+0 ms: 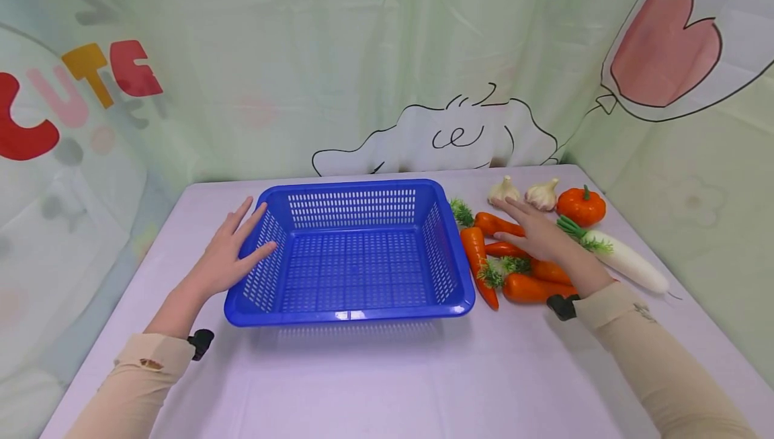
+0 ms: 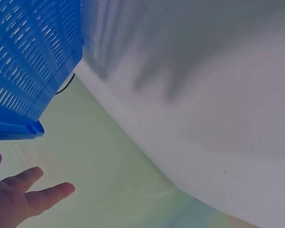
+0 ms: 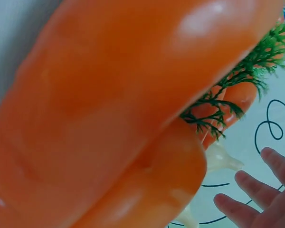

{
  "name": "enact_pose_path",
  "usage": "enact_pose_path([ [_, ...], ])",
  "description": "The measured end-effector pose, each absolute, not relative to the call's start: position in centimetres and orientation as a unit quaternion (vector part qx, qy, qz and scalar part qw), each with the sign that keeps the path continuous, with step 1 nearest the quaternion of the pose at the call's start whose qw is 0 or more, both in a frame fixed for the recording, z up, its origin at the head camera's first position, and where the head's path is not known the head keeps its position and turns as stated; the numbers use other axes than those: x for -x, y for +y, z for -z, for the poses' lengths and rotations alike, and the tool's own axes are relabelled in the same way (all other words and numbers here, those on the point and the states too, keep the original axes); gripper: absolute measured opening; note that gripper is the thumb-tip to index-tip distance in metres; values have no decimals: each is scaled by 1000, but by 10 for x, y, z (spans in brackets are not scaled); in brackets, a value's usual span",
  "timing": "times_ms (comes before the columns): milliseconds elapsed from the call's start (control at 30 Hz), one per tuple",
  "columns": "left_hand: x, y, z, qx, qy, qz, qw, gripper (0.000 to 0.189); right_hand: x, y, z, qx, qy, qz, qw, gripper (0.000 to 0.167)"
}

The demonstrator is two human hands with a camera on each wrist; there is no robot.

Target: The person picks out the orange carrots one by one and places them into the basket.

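Note:
An empty blue plastic basket [image 1: 347, 316] with slotted walls stands in the middle of the table. My left hand [image 1: 226, 257] is at its left rim, fingers spread and holding nothing; in the left wrist view those fingers [image 2: 52, 195] extend below the basket's corner [image 2: 33, 52]. On the other side, my right hand [image 1: 538, 234] hovers over several orange carrots [image 1: 474, 251] with green tops, its fingers extended and partly covering them. One carrot [image 3: 133, 95] fills much of the right wrist view, while the right fingers [image 3: 251, 187] show at the lower right, apart from it.
Two garlic bulbs [image 1: 503, 189] and a small orange pumpkin [image 1: 580, 207] sit at the back right. A white radish [image 1: 629, 261] with green leaves lies near the table's right edge. Printed curtains [image 1: 272, 76] hang behind and beside the lilac-white tabletop [image 1: 338, 385].

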State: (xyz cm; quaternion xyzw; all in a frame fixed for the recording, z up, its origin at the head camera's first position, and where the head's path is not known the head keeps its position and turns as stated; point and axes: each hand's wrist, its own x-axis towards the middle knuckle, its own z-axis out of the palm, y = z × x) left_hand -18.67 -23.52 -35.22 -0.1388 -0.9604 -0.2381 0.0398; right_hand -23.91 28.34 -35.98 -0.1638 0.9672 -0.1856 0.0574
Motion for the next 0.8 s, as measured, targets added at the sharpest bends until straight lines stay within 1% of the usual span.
enact_pose_path([
  [200,187,-235,354,138,-950,278,33,72,246,286,365,173,965,186,65,69],
  [433,187,-233,358,140,-931,336,23,69,247,288,369,161,954,235,97,65],
  [500,188,-233,359,138,-926,350,21,69,247,288,370,165,951,240,99,63],
  [800,190,-234,370,131,-918,374,16,75,248,289,372,142,943,270,132,62],
])
